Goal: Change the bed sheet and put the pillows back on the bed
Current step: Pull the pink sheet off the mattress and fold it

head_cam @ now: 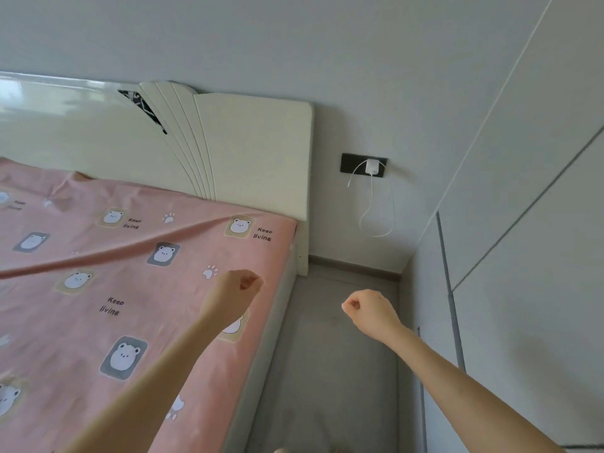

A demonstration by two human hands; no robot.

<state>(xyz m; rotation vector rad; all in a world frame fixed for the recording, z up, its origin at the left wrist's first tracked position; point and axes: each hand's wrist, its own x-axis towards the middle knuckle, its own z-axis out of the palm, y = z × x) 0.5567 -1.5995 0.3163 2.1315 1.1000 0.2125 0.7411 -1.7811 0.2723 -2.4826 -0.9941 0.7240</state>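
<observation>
A pink bed sheet (137, 289) printed with bears and "Keep living" covers the mattress up to the cream headboard (251, 152). One long fold runs across it from the left edge toward the head corner. My left hand (238, 289) hovers over the sheet near the bed's right edge, fingers curled into a fist with nothing visibly in it. My right hand (369, 308) is also a fist, held over the floor beside the bed and holding nothing. No pillow is in view.
A narrow strip of grey floor (333, 354) runs between the bed and white wardrobe doors (523, 223) on the right. A dark wall socket (362, 165) holds a white charger with a dangling cable (376, 220). Something patterned in black shows in a gap in the headboard (140, 106).
</observation>
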